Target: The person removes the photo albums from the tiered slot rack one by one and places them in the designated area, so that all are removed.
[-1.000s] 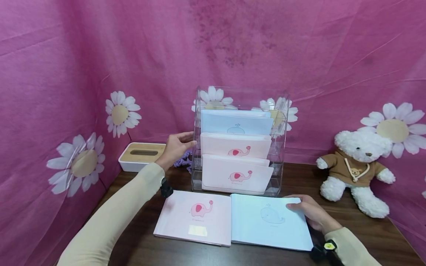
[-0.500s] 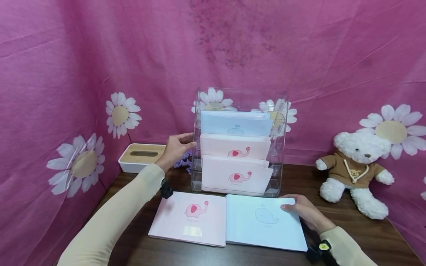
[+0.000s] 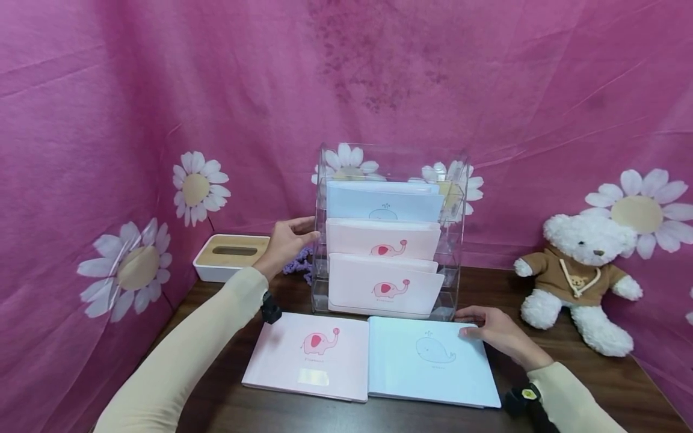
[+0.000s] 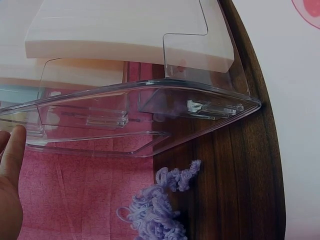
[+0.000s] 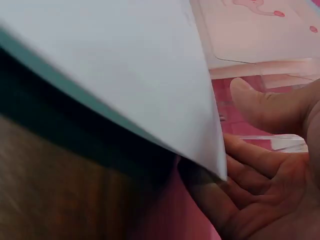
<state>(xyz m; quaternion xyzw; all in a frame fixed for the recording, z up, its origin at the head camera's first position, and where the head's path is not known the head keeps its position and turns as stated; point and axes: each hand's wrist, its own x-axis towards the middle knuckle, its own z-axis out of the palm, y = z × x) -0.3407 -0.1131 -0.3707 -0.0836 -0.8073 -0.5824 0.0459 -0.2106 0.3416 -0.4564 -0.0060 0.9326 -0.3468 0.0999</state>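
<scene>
My left hand (image 3: 286, 242) touches the left side of a clear acrylic tiered rack (image 3: 452, 288) with its fingertips. In the left wrist view, only part of that hand shows, by the rack's edge. At the far right corner of a light blue whale booklet (image 3: 400, 361), my right hand (image 3: 500, 337) has its fingers along the edge. The right wrist view shows the thumb (image 5: 250, 100) apart from the cover. A pink elephant booklet (image 3: 281, 355) lies flat against the blue one's left side. The rack holds a blue whale booklet (image 3: 346, 204) above pink elephant booklets (image 3: 352, 291).
Behind the left hand are a tissue box (image 3: 216, 272) with a wooden lid and some purple yarn-like flowers (image 3: 299, 263). A white teddy bear (image 3: 579, 264) in a brown hoodie sits at the right. A pink daisy-print cloth (image 3: 260, 108) hangs behind the dark wooden table (image 3: 216, 397).
Both booklets on the table have shifted left with my right hand. Since then, that hand has moved up slightly and its thumb has eased off the blue cover. My left hand stays put.
</scene>
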